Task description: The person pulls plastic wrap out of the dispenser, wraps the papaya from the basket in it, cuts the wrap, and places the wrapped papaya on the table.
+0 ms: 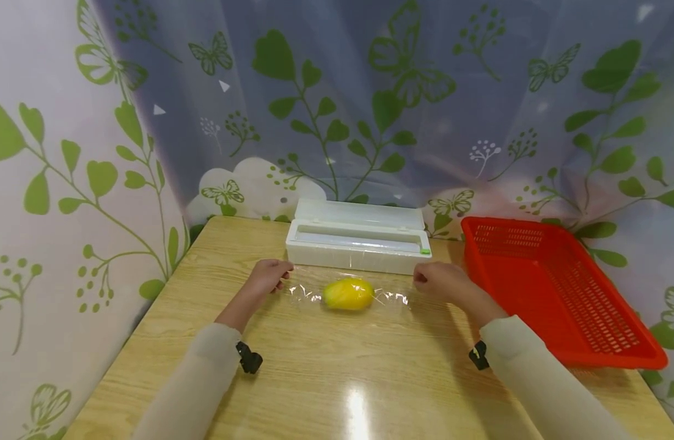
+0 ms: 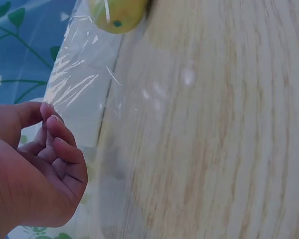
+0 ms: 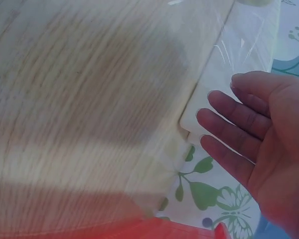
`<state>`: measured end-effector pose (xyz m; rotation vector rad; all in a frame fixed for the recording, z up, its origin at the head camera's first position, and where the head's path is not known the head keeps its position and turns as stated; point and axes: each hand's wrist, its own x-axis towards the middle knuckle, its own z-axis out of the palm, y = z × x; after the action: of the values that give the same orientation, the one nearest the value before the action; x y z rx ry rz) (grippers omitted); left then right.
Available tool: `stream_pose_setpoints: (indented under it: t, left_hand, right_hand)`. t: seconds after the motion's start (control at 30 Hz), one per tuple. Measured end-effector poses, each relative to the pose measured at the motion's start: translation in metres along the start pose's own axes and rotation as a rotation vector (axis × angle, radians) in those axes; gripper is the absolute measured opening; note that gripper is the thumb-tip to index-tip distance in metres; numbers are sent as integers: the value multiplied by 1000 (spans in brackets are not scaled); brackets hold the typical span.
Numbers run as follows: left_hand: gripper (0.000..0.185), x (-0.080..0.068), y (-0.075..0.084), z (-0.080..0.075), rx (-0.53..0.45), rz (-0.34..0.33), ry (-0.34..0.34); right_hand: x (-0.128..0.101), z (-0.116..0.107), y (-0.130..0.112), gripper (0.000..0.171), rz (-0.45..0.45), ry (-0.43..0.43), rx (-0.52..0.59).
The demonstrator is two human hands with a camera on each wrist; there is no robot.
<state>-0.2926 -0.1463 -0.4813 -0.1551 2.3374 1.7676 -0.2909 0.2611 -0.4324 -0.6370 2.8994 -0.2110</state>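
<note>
A yellow mango (image 1: 350, 294) with a greenish end lies on the wooden table, with clear plastic wrap (image 1: 388, 297) spread over it. My left hand (image 1: 269, 276) pinches the wrap's left edge between thumb and index finger, its other fingers curled. At the opposite edge, my right hand (image 1: 442, 281) holds the wrap between thumb and index finger; in the right wrist view its other fingers are loosely extended. Just behind the mango stands a white wrap dispenser box (image 1: 358, 260), lid raised, a roll (image 1: 364, 241) inside. The mango's underside is hidden.
A red plastic basket (image 1: 534, 293) stands to the right, close to my right forearm. Patterned cloth (image 1: 337, 110) hangs behind and left of the table (image 1: 304, 373). A green slider (image 1: 424, 251) sits at the box's right end.
</note>
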Motion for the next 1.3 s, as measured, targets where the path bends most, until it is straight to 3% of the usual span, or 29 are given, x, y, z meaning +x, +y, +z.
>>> stream_pose_setpoints:
  t: [0.27, 0.53, 0.8, 1.13, 1.3]
  left_hand:
    - [29, 7, -10, 2, 37, 21, 38]
    - [25, 9, -17, 5, 69, 54, 49]
    - [23, 7, -16, 11, 36, 34, 22]
    - [22, 9, -15, 13, 76, 64, 37]
    - [25, 9, -14, 14, 52, 53, 72]
  right_hand:
    - [10, 13, 1, 9, 78, -22, 35]
    - [17, 30, 3, 16, 193, -45, 189]
    - [14, 47, 0, 13, 280, 96, 285]
    - [13, 63, 1, 9, 382, 244, 614]
    - [15, 67, 1, 22, 364, 305, 760]
